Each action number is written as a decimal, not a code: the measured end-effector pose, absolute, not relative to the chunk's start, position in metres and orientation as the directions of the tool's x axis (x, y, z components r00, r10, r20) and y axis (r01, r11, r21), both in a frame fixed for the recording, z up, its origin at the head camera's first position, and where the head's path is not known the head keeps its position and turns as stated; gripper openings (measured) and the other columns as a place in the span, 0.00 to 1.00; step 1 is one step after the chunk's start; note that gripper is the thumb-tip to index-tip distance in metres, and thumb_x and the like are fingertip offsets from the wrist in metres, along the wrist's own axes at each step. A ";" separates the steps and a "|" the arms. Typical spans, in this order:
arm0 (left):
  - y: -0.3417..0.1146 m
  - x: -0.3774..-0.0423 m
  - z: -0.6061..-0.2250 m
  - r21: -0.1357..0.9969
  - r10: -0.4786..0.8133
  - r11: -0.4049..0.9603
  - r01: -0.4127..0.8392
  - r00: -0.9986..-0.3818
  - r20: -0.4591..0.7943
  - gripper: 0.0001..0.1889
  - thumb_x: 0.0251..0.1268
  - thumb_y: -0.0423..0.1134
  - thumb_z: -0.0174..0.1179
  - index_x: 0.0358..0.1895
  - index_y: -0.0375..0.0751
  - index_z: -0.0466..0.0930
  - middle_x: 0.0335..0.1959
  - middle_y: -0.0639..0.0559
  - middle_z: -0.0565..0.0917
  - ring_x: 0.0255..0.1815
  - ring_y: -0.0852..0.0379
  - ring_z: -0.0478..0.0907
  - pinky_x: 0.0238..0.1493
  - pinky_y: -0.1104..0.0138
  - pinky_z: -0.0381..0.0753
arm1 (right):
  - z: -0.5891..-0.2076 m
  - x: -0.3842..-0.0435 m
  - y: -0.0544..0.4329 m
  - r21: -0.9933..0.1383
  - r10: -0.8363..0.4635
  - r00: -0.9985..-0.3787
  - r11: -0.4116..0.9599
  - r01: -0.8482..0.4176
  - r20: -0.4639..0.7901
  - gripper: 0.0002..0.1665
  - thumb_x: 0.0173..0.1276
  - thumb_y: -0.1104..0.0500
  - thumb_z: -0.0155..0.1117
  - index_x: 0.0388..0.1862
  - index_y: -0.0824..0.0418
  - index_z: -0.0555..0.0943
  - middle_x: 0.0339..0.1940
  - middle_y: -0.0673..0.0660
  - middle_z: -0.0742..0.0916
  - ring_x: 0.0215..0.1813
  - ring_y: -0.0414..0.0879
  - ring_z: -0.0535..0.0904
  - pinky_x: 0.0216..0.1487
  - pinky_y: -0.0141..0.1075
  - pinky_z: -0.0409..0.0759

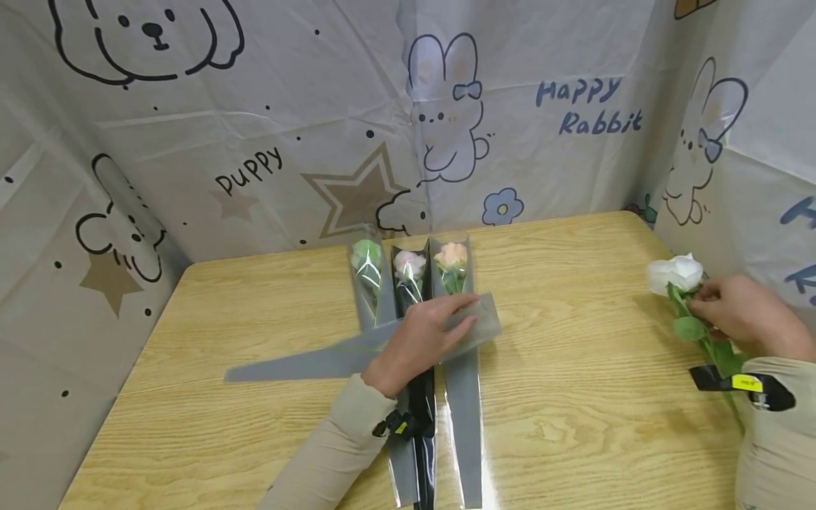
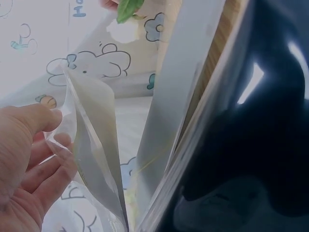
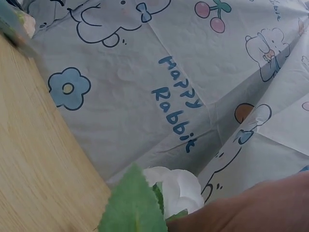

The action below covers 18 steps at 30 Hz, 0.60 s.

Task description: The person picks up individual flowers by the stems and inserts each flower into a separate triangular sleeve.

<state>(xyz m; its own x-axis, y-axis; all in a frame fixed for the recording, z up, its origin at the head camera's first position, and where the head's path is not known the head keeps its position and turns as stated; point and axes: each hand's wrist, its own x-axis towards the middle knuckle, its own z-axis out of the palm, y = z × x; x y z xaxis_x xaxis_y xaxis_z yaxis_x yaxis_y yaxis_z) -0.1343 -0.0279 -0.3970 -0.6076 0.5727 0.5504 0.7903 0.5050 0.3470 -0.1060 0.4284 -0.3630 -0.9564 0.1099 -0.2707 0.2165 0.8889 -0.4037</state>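
Across the middle of the table, my left hand (image 1: 417,341) holds a long, tapering grey flower sleeve (image 1: 293,365). In the left wrist view, thumb and fingers are on the clear film at the sleeve's wide mouth (image 2: 94,130), which gapes apart. At the table's right side, my right hand (image 1: 749,312) pinches the green stem of a white rose (image 1: 676,273) just below the bloom. Its petals and a leaf (image 3: 135,203) show in the right wrist view, where the fingertips are hidden. Beneath the held sleeve lie wrapped green (image 1: 366,255), pale pink (image 1: 409,265) and peach (image 1: 452,258) flowers.
The wrapped flowers lie side by side on the wood-grain table (image 1: 574,397), the middle one in a black sleeve (image 1: 422,404). A printed cloth (image 1: 255,120) with cartoon animals hangs behind the table and along its sides.
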 end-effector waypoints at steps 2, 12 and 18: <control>-0.028 -0.134 -0.396 0.347 0.571 0.504 0.791 -0.606 0.553 0.14 0.73 0.36 0.64 0.58 0.38 0.85 0.52 0.45 0.91 0.50 0.54 0.91 0.48 0.67 0.91 | -0.362 -0.106 0.426 -0.390 0.096 -0.973 0.904 0.173 -0.210 0.19 0.78 0.61 0.52 0.45 0.80 0.77 0.30 0.66 0.84 0.28 0.50 0.80 0.27 0.40 0.81; -0.028 -0.134 -0.396 0.347 0.571 0.509 0.787 -0.611 0.548 0.14 0.74 0.36 0.64 0.58 0.39 0.85 0.52 0.45 0.91 0.49 0.54 0.91 0.47 0.67 0.91 | -0.349 -0.106 0.400 -0.356 0.119 -0.992 0.930 0.094 0.050 0.19 0.77 0.58 0.60 0.41 0.77 0.79 0.33 0.72 0.85 0.30 0.54 0.78 0.26 0.34 0.72; -0.028 -0.134 -0.397 0.339 0.572 0.515 0.787 -0.611 0.548 0.14 0.74 0.37 0.64 0.58 0.39 0.85 0.51 0.46 0.91 0.48 0.55 0.91 0.45 0.67 0.91 | -0.340 -0.108 0.382 -0.332 0.093 -0.988 0.942 0.048 0.121 0.21 0.76 0.53 0.62 0.43 0.74 0.81 0.36 0.72 0.88 0.34 0.60 0.82 0.30 0.43 0.76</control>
<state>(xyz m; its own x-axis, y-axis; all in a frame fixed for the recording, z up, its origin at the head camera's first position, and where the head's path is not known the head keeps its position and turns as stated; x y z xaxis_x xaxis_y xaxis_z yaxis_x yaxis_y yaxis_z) -0.1345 -0.0284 -0.3969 -0.6108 0.5716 0.5479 0.7868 0.5154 0.3394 -0.1076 0.3824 -0.3400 -0.9883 0.0933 0.1208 0.0483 0.9419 -0.3324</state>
